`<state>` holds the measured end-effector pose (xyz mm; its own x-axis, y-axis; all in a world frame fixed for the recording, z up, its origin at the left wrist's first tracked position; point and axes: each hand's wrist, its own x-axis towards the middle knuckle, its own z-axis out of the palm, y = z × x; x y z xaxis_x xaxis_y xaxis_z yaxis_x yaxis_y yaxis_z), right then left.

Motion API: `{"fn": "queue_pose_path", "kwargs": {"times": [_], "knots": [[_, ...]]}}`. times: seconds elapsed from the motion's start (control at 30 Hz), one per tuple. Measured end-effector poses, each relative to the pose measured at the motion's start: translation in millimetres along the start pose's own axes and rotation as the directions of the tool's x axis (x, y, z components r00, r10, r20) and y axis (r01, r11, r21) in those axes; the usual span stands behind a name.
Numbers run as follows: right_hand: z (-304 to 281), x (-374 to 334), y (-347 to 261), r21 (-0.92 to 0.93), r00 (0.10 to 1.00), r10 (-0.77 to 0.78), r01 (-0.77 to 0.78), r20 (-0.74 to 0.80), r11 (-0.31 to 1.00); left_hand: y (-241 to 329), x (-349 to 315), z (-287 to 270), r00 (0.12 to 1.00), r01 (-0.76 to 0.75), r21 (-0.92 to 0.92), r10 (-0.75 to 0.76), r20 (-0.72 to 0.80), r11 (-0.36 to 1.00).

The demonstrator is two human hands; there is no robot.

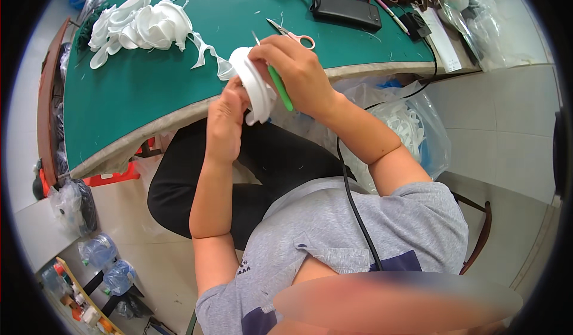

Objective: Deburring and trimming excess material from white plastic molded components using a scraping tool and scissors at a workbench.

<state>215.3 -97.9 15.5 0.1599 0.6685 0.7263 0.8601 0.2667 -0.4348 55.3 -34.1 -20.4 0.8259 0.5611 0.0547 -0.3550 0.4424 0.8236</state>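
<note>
My left hand (227,117) grips the lower edge of a white moulded piece (253,84), held upright just off the near edge of the green table (137,84). My right hand (295,69) rests over the top of that piece and holds a thin tool with a green handle (280,87) and a metal tip pointing up. A white strip trails from the piece back onto the table toward a pile of white moulded pieces (140,25).
Pink-handled scissors (292,34) lie on the table behind my hands. A black case (346,10), two phones and pens sit at the far edge. A clear bag of white strips (406,126) hangs at my right. Water bottles stand on the floor at lower left.
</note>
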Motion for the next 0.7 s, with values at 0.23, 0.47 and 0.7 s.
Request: {"fn": "queue_pose_path", "kwargs": {"times": [0.23, 0.47, 0.7], "knots": [[3, -7, 0, 0.080, 0.988, -0.121, 0.113, 0.096, 0.990, -2, 5, -4, 0.969, -0.059, 0.007, 0.059, -0.239, 0.998], [-12, -2, 14, 0.404, 0.830, 0.523, -0.418, -0.195, 0.814, 6, 6, -10, 0.958, -0.220, -0.112, 0.193, -0.212, 0.969], [-15, 1, 3, 0.669, 0.824, 0.561, -0.370, -0.084, 0.644, 14, 4, -11, 0.984, 0.056, -0.158, -0.027, 0.175, 0.986]]}}
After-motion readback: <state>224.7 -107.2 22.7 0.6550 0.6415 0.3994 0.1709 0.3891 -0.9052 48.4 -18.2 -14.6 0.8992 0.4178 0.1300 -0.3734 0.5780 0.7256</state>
